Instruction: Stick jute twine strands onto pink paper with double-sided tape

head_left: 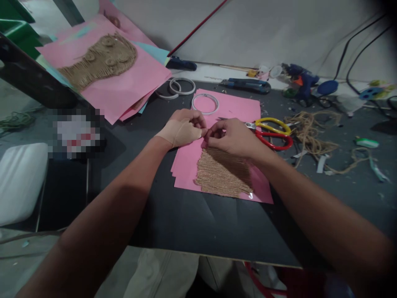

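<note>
On the dark table lies a pink sheet of paper, with rows of brown twine laid side by side across its lower part. My left hand, in a beige wrap round the wrist and palm, has its fingers curled in a pinch over the sheet. Fingertips close together, my right hand meets it just above the top rows of twine. What the two hands pinch is too small to make out. Scissors with one yellow and one red handle lie behind my right hand, blades partly hidden.
A silver ring lies on the paper's far end, more rings beside it. Loose twine is heaped at right. Behind are a blue cutter and a blue glue gun. Pink sheets bearing a twine shape are stacked at left.
</note>
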The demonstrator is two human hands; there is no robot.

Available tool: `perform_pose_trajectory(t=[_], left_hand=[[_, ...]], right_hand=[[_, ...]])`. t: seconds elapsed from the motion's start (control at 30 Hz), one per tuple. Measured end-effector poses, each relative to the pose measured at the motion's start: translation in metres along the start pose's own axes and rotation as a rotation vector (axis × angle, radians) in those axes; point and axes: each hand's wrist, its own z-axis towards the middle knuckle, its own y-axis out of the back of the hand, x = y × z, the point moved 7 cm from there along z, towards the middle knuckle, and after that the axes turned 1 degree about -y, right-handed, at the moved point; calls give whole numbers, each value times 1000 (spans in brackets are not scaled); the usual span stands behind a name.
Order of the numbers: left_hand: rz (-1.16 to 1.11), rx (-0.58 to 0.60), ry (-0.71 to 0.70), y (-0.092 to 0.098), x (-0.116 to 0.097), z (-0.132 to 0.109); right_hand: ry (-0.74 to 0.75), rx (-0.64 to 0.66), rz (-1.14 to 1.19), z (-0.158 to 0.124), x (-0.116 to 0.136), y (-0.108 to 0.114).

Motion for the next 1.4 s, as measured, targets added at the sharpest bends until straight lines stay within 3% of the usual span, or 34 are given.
perform_pose_trajectory(t=[1.4], left_hand=[[17,29,16,-1,0,0]], right_hand=[[21,-4,43,-1,-4,1]])
